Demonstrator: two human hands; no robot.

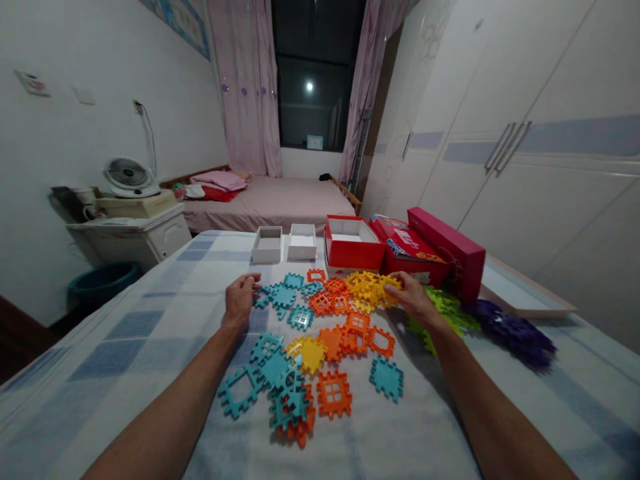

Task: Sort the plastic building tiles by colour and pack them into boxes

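My left hand (241,301) rests at the left edge of a group of teal interlocking plastic tiles (283,295), fingers curled in on a teal tile there. At the pile of yellow tiles (367,287), my right hand (414,298) pinches a yellow tile at the pile's right side. Orange tiles (334,393) lie between and in front of the hands, some with window-like cutouts. Nearer to me are more teal tiles (276,368), partly stacked over orange ones, and a single yellow tile (310,353). Lime green tiles (443,310) are partly hidden behind my right forearm.
Purple tiles (515,333) lie in a heap on the right. Behind the tiles stand two small white boxes (267,245), an open red box (354,253), a red carton (413,248) and a long red box (450,250). A shallow tray-like lid (525,290) lies on the checked cloth (165,340).
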